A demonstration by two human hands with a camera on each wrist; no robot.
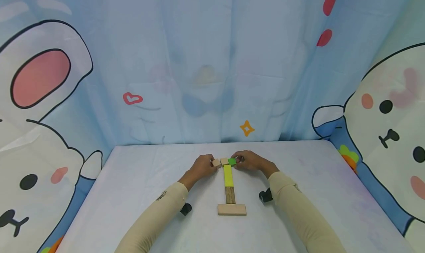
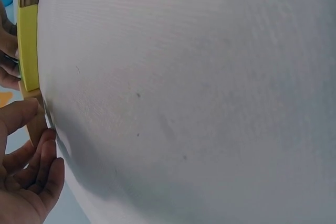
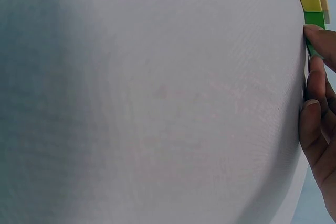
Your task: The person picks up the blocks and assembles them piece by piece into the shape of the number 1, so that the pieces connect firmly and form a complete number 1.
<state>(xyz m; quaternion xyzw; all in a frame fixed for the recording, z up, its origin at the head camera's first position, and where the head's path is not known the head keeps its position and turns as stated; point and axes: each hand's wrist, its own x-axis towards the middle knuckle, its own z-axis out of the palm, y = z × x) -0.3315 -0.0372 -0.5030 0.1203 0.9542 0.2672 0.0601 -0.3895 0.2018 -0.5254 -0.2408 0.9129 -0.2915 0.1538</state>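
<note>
Small blocks form a T-like figure on the white table. At its far end my left hand [image 1: 203,166] pinches a plain wooden block [image 1: 216,163] between thumb and fingers, as the left wrist view shows close up. Opposite it, my right hand [image 1: 250,160] has thumb and fingers on a green block [image 1: 232,161]. Another plain wooden block [image 1: 224,161] sits between these two. A yellow block [image 1: 228,176] runs from this row toward me, followed by a dark brown wood-grained block [image 1: 230,195]. Crosswise at the near end lies a long pale wooden block [image 1: 232,209].
A white cloth covers the table [image 1: 159,223]. Behind it hangs a light blue curtain [image 1: 199,42] printed with cartoon animals. Black wrist cameras sit under the left sleeve [image 1: 156,219] and the right sleeve [image 1: 302,212], to either side of the blocks.
</note>
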